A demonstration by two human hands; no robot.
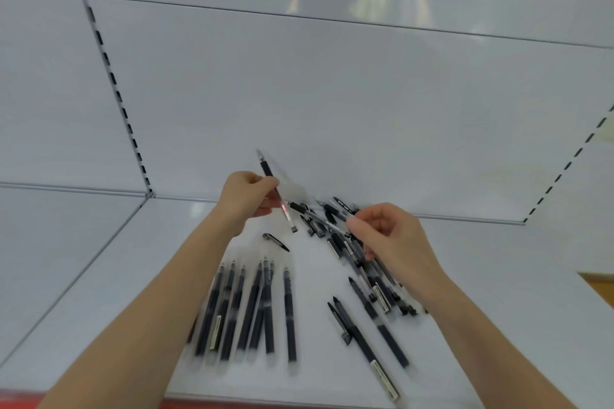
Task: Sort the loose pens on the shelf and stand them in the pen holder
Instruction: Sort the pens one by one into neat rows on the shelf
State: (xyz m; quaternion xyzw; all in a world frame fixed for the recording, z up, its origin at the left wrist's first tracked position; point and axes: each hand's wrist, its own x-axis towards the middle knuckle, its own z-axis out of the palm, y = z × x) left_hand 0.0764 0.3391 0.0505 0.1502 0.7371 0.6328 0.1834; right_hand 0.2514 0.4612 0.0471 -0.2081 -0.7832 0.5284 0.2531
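A single pen (275, 191) is pinched in the left hand (247, 196) above the shelf (99, 292); the right hand (388, 239) is pinched into the back-edge heap (345, 236); a sorted row (246, 309) lies nearer the front edge; like pens are best kept parallel; no holder is seen.

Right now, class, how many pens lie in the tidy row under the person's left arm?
About 7 in the row of pens, side by side on the shelf, tips pointing away. Motion blur and the left forearm may hide another at the row's left end.
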